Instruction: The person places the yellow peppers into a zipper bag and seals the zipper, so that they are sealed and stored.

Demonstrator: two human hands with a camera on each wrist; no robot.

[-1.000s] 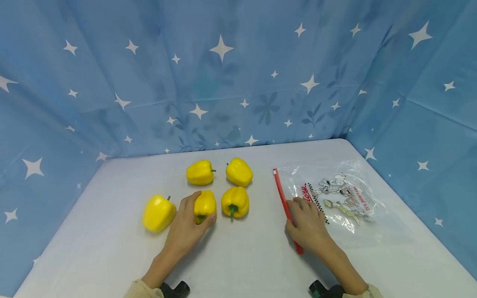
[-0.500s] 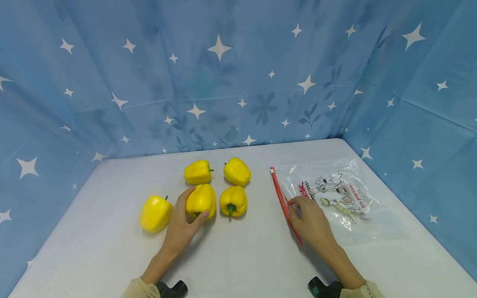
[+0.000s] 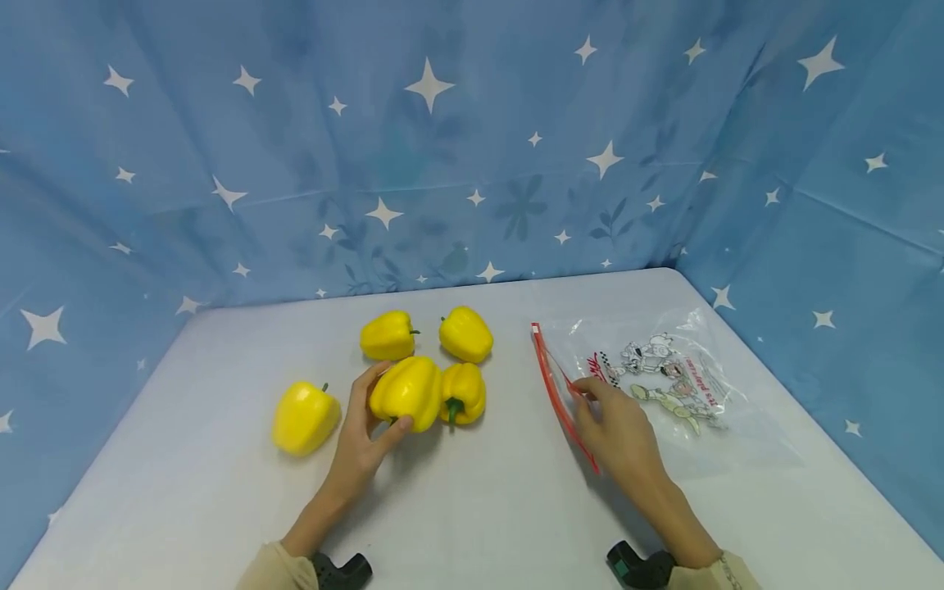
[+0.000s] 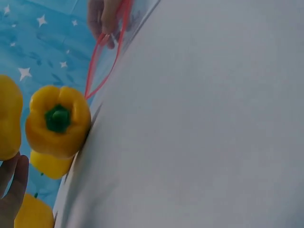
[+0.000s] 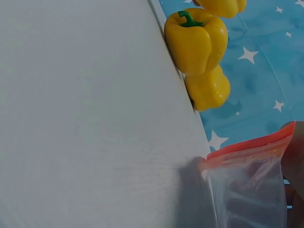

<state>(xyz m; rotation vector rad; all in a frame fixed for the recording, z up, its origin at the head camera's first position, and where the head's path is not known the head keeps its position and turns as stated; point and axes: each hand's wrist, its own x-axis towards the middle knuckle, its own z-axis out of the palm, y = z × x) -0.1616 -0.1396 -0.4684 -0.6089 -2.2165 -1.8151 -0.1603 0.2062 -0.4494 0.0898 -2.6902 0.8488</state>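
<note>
My left hand (image 3: 365, 426) grips a yellow bell pepper (image 3: 410, 393), raised over the table in the left wrist view. Right beside it, another yellow bell pepper (image 3: 465, 395) rests with its green stem toward me. My right hand (image 3: 621, 426) pinches the upper layer of a clear zip bag (image 3: 664, 442) at its red-edged mouth (image 3: 549, 378). The mouth gapes, its two red edges parted, as the left wrist view also shows. Cartoon figures and red lettering are printed on the bag. In the right wrist view the lifted red edge (image 5: 256, 143) stands above the table.
Two more yellow peppers lie behind, one at the back left (image 3: 388, 336) and one at the back right (image 3: 466, 334). A further pepper (image 3: 306, 419) sits left of my left hand. The white table (image 3: 184, 492) ends at a blue star-patterned curtain (image 3: 442, 147).
My left hand has lifted its pepper and shifted it right, toward the neighbouring one. My right hand has raised the bag's upper edge, so the mouth has opened.
</note>
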